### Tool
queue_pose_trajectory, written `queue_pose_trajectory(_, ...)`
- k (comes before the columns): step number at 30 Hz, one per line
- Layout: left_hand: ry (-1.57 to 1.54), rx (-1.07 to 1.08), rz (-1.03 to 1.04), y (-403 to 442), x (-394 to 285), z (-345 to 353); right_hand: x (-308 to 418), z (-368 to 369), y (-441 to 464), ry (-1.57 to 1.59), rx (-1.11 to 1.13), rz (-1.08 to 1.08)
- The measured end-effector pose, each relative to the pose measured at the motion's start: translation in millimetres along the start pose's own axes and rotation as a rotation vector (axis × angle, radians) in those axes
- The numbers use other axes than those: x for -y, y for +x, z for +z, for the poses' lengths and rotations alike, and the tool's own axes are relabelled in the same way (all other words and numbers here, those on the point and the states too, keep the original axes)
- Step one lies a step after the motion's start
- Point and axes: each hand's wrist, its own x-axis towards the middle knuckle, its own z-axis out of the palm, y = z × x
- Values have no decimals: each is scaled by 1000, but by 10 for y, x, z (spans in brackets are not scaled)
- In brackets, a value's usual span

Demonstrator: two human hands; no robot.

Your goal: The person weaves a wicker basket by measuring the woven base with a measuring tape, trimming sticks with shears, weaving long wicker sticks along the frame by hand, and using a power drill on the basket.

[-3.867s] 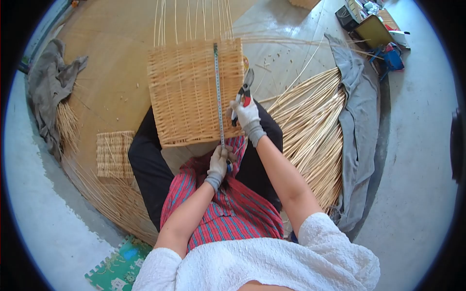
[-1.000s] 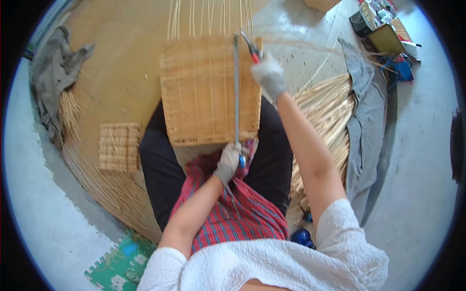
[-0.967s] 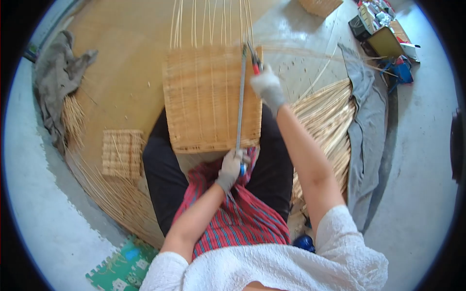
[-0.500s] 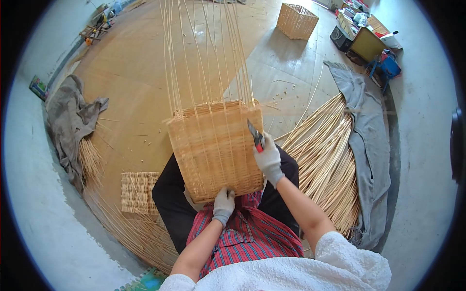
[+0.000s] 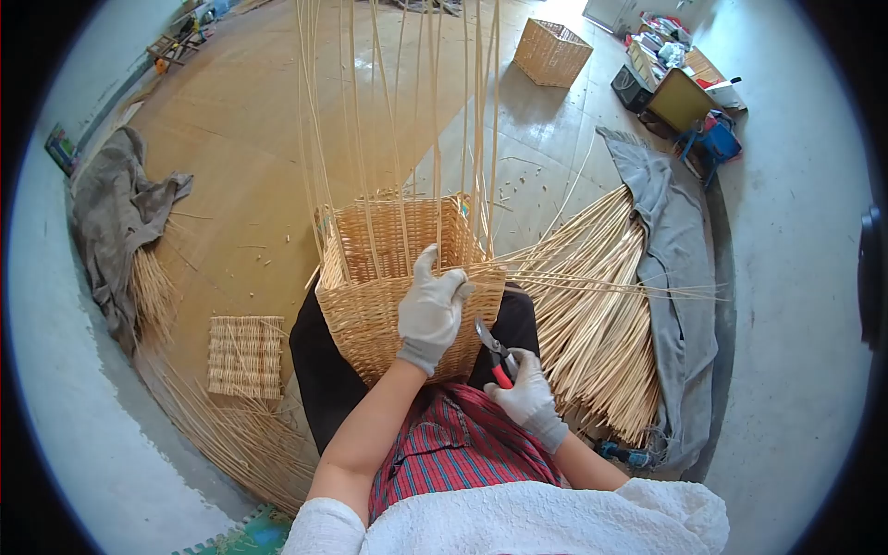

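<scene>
A half-woven wicker basket (image 5: pixel 398 319) sits on my lap, its opening tipped so that the inside shows. Tall upright canes (image 5: pixel 398 148) rise from its rim. My left hand (image 5: pixel 431 314), in a pale glove, is closed over the near rim, among the bases of the canes. Loose weaver ends (image 5: pixel 592 282) stick out to the right from the rim beside it. In my gloved right hand (image 5: pixel 529 393) is a pair of pruning shears (image 5: pixel 497 355) with red handles, held low by the basket's right side. The blades point up and left, apart from the canes.
A large bundle of canes (image 5: pixel 601 333) lies at the right beside a grey cloth (image 5: pixel 680 277). On the left are a woven panel (image 5: pixel 245 356), thin canes (image 5: pixel 231 435) and another grey cloth (image 5: pixel 125 222). A finished-looking basket (image 5: pixel 552 54) stands farther back, left of some boxes (image 5: pixel 684 97).
The basket has tipped so its opening shows. My left hand has moved from the lower edge up to the near rim. My right hand has dropped lower with the shears.
</scene>
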Motion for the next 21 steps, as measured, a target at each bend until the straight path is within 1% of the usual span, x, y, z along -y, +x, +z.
queue_pose_trajectory(1, -4, 4, 3, -74, 42, -72, -25, -38, -34, -85, -53, -82)
queue_pose_trajectory(2, -109, 26, 63, -165, 93, -176, -176, 29, 34, -162, -194, -233)
queue_pose_trajectory(3, -216, 51, 123, -254, 147, -273, -176, 34, 60, -158, -199, -222)
queue_pose_trajectory(4, -218, 62, 134, -326, 230, -375, -116, 29, 153, -245, -304, -326)
queue_pose_trajectory(5, -248, 23, 133, -402, 324, -483, -44, 26, 242, -334, -405, -430)
queue_pose_trajectory(6, -274, -19, 119, -478, 377, -560, 36, 49, 299, -329, -399, -425)
queue_pose_trajectory(8, -273, -34, 111, -544, 432, -641, 255, 146, 440, -393, -529, -606)
queue_pose_trajectory(9, -285, -48, 111, -553, 450, -671, 318, 218, 516, -386, -524, -614)
queue_pose_trajectory(11, -255, -71, 155, -556, 398, -674, 332, 389, 686, -386, -604, -699)
queue_pose_trajectory(12, -316, -75, 104, -577, 401, -644, 322, 454, 765, -358, -634, -712)
queue_pose_trajectory(13, -378, -79, 48, -593, 408, -618, 299, 494, 844, -357, -634, -717)
queue_pose_trajectory(15, -356, -102, 60, -579, 370, -618, 257, 542, 943, -352, -589, -760)
queue_pose_trajectory(16, -338, -122, 78, -554, 341, -622, 253, 534, 989, -361, -538, -751)
queue_pose_trajectory(17, -341, -120, 80, -557, 396, -573, 229, 521, 999, -364, -541, -749)
queue_pose_trajectory(19, -871, -330, -78, -411, 330, -545, 228, 425, 973, -327, -354, -785)
queue_pose_trajectory(20, -1022, -328, -461, -440, 255, -606, 190, 333, 909, -230, -317, -819)
queue_pose_trajectory(21, -823, -347, -467, -405, 361, -562, 190, 174, 804, -245, -324, -809)
